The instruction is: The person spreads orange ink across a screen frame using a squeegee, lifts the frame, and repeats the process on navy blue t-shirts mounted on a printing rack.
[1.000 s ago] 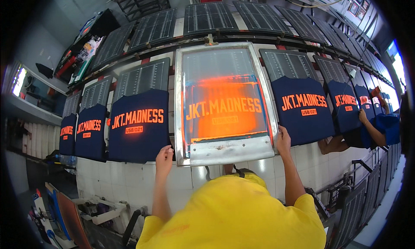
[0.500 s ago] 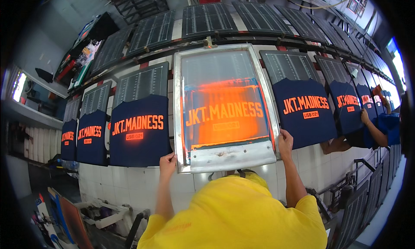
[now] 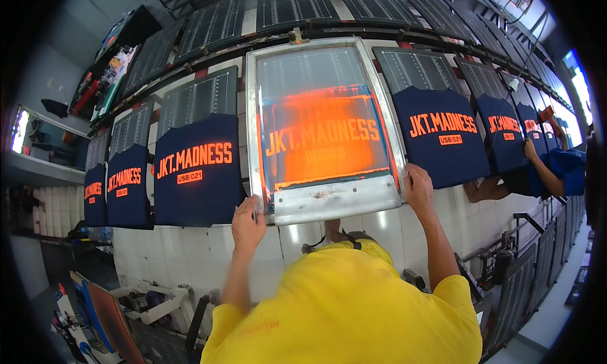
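Note:
In front of me a screen printing frame (image 3: 251, 125) with a silver metal border lies over a printing board. Bright orange ink covers the middle of its mesh (image 3: 325, 146), and lettering shows through. Across its near end rests a broad silver squeegee (image 3: 338, 200) with bolts. My left hand (image 3: 248, 224) is closed at the frame's near left corner, its fingers partly blurred. My right hand (image 3: 418, 187) grips the near right side, fingers curled round the edge. Dark blue shirts with orange prints lie on both sides: one left shirt (image 3: 197, 174) and one right shirt (image 3: 442, 152) are closest.
More printed shirts (image 3: 128, 190) lie on boards along the row. A second row of dark boards (image 3: 296, 10) runs behind a rail. At the right a person in blue (image 3: 550, 174) works at the same row. A machine frame (image 3: 158, 304) stands lower left.
The whole scene sits higher in the picture as my view has shifted. Both hands stay at the frame's near sides, each slightly nearer to me along it.

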The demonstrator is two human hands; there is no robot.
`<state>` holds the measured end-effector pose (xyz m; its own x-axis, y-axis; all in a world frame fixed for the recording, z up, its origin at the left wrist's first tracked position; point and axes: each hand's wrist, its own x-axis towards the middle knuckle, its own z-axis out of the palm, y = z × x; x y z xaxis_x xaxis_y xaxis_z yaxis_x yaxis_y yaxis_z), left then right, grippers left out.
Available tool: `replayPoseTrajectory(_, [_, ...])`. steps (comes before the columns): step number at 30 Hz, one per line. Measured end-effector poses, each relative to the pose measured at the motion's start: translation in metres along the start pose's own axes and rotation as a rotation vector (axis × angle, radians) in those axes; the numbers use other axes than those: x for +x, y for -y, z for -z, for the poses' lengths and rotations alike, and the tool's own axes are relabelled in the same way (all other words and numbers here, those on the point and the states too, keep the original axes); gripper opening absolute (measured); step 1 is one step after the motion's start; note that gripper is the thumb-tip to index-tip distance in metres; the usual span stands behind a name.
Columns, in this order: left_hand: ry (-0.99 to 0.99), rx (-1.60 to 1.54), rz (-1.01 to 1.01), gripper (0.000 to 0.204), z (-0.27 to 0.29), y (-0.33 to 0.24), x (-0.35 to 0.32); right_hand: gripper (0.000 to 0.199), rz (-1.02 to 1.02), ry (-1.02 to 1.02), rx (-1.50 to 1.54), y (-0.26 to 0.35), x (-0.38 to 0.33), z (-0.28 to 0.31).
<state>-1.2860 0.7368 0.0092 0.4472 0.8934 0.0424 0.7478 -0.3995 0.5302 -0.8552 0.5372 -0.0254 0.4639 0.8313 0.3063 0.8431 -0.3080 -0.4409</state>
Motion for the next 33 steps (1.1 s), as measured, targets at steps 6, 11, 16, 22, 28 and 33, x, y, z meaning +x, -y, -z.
replayPoseTrajectory(6, [0.397, 0.313, -0.576, 0.065, 0.004, -0.022, -0.01, 0.076, 0.389, 0.501, -0.174, 0.05, -0.016, 0.044])
replayPoseTrajectory(11, [0.377, 0.312, -0.6, 0.053, 0.002, -0.038, 0.014, 0.08, 0.468, 0.543, -0.139, 0.053, 0.014, 0.051])
replayPoseTrajectory(16, [0.369, 0.389, -0.499, 0.027, -0.005, -0.048, 0.052, 0.049, 0.427, 0.434, -0.285, 0.052, 0.037, 0.028])
replayPoseTrajectory(22, [0.393, 0.325, -0.352, 0.017, 0.0, -0.061, 0.086, 0.017, 0.3, 0.471, -0.248, 0.057, 0.07, 0.027])
replayPoseTrajectory(28, [0.223, 0.258, -0.436, 0.021, -0.007, -0.053, 0.057, 0.026, 0.374, 0.256, -0.199, 0.051, 0.03, 0.028])
replayPoseTrajectory(33, [0.184, 0.251, -0.432, 0.028, -0.031, -0.041, 0.03, 0.031, 0.417, 0.139, -0.128, 0.049, 0.005, 0.021])
